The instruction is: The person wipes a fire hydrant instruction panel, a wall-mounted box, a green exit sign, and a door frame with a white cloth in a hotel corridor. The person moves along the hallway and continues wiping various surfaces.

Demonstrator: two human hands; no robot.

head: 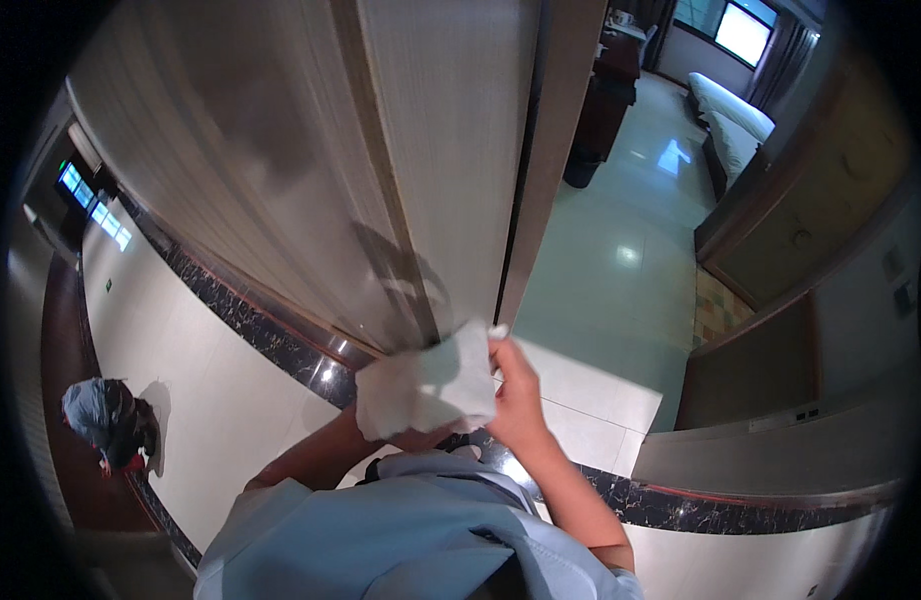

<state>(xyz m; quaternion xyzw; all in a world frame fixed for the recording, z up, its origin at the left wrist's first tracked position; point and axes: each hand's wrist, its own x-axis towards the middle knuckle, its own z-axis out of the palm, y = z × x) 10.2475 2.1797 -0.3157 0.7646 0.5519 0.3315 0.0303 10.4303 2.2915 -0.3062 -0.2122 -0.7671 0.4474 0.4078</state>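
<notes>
A folded white cloth is held in front of my waist, beside a beige wall panel. My right hand grips its right edge, with the thumb up and a small white tip of cloth showing above the fingers. My left hand supports the cloth from below. Most of its fingers are hidden by the cloth. Behind the cloth, the wood-grain panel meets a brown door frame. The shadow of my hands falls on the panel.
Right of the frame, an open doorway shows a tiled floor, a dark desk, a waste bin and a bed. A brown door stands at right. Down the corridor at left is another person. Black marble borders the floor.
</notes>
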